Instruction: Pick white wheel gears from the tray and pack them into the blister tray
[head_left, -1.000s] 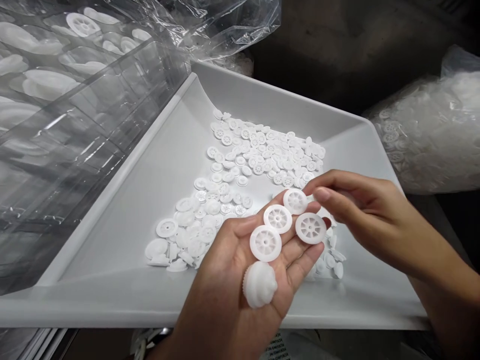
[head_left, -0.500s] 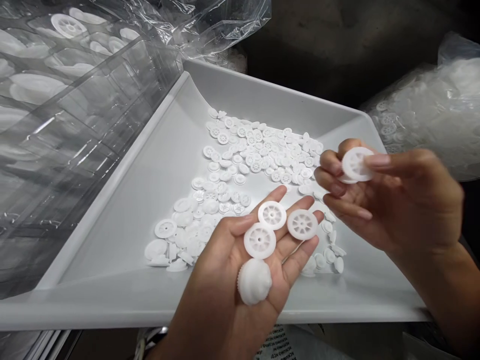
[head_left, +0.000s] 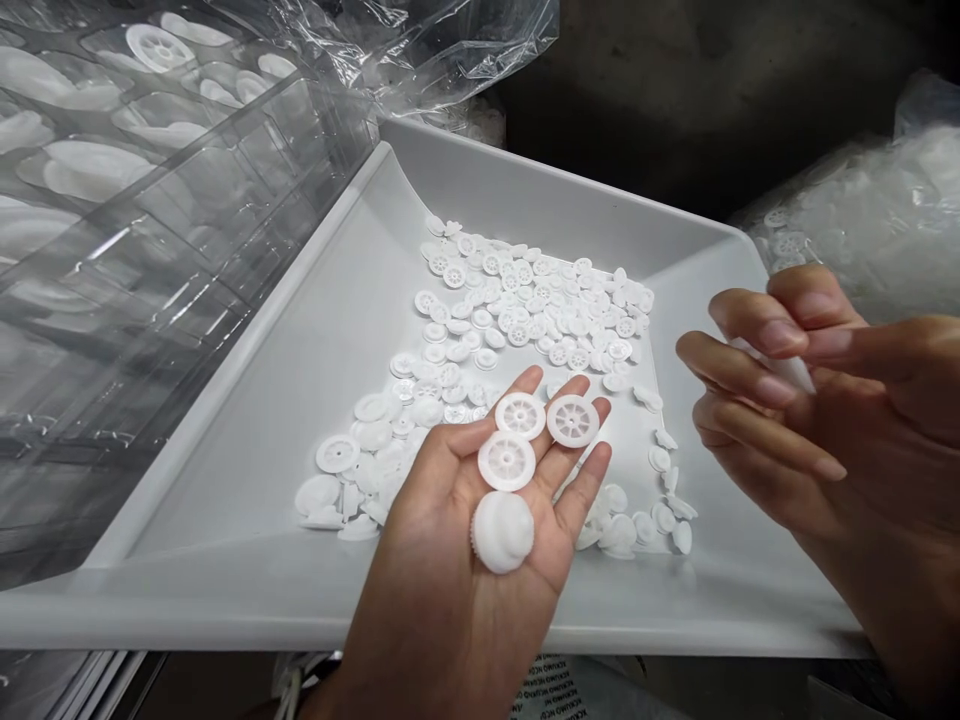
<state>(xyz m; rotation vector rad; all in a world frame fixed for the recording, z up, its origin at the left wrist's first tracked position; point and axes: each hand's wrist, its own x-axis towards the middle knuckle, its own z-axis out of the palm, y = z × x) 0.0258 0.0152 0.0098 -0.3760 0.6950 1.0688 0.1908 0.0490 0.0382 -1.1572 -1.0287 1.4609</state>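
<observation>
My left hand [head_left: 480,560] is palm up over the near part of the grey tray [head_left: 225,370], its fingers stretched out. Three white spoked plastic wheels [head_left: 507,461] rest on its palm and fingers. Nearer the wrist sits a white domed piece with a toothed rim [head_left: 502,532]. To the right, above the tray's right edge, my right hand [head_left: 795,390] has its fingers curled and pinches a white plastic wheel [head_left: 787,374], seen edge-on and mostly hidden by the fingers. Many more small white wheels [head_left: 517,300] lie scattered on the tray floor.
Stacked clear plastic trays [head_left: 247,200] with white parts in their pockets stand on the left. Behind them is a crumpled clear bag [head_left: 450,50]. Another clear bag of white wheels [head_left: 862,210] is at the right. A sheet with print [head_left: 555,690] shows below the tray's front rim.
My right hand has moved right and turned, so the wheel in it now shows its edge instead of its spoked face. My left hand has shifted slightly left and its pieces stay on it.
</observation>
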